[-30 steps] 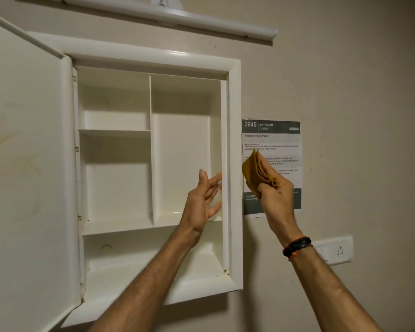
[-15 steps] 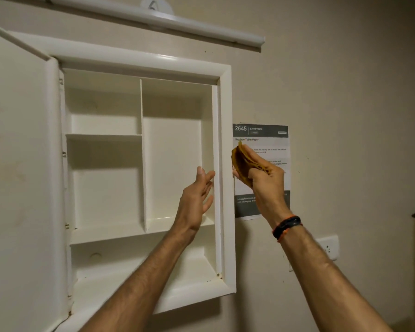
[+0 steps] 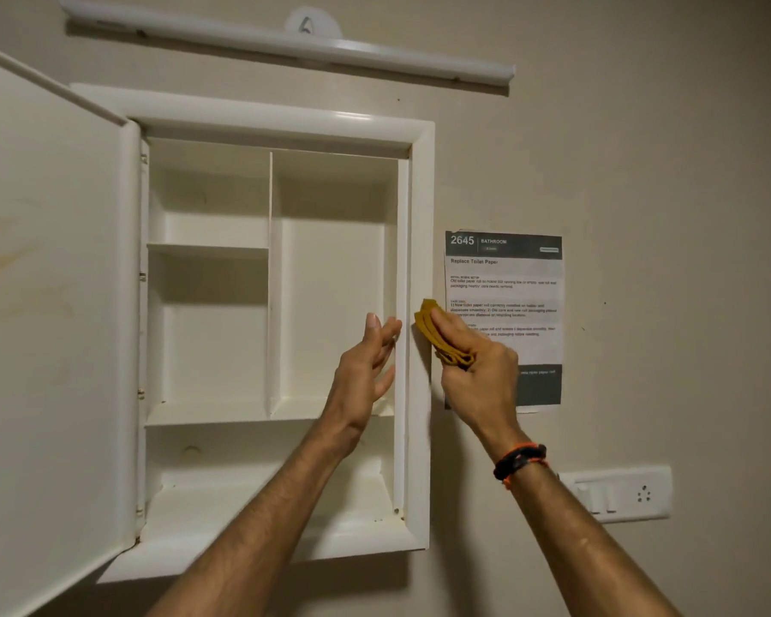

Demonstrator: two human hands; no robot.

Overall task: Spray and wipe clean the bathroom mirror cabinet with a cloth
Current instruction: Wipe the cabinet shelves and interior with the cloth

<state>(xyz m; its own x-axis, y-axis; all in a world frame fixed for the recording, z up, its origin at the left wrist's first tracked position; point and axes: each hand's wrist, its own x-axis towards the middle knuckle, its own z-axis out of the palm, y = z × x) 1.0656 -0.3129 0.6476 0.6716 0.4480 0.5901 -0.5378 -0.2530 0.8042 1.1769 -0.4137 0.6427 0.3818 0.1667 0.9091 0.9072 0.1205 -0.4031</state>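
The mirror cabinet (image 3: 419, 260) is a white, smooth, moulded plastic box set against a matte beige wall (image 3: 642, 171), its frame rounded at the edges. Its door (image 3: 50, 327) is standing swung open at 9 o'clock, showing a plain back face marked with faint yellowish streaks. Inside, a thin upright divider (image 3: 270, 282) is splitting the upper part into two bays: the left bay is carrying a short shelf (image 3: 208, 248), the right bay is one tall compartment. A full-width shelf (image 3: 223, 414) is running beneath both, and a wide bottom compartment is lying under it with dark specks near its right corner. No compartment is holding anything that can be seen.

The left hand (image 3: 366, 371) is hovering with fingers straight and loosely spread, palm facing right, in front of the tall right bay, close to the inner edge of the frame's right side. The right hand (image 3: 477, 371), at 3 o'clock from the left, is gripping a folded mustard-yellow cloth (image 3: 437, 334), soft and layered, and is pressing its upper end against the outer right edge of the frame. A black and orange wristband (image 3: 519, 463) is circling that wrist.

A printed paper notice (image 3: 504, 278) is hanging just right of the cabinet, partly behind the right hand. A white switch plate (image 3: 619, 494) is sitting at 5 o'clock, and a long white tube light fixture (image 3: 286, 42) is running along the wall at 12 o'clock.
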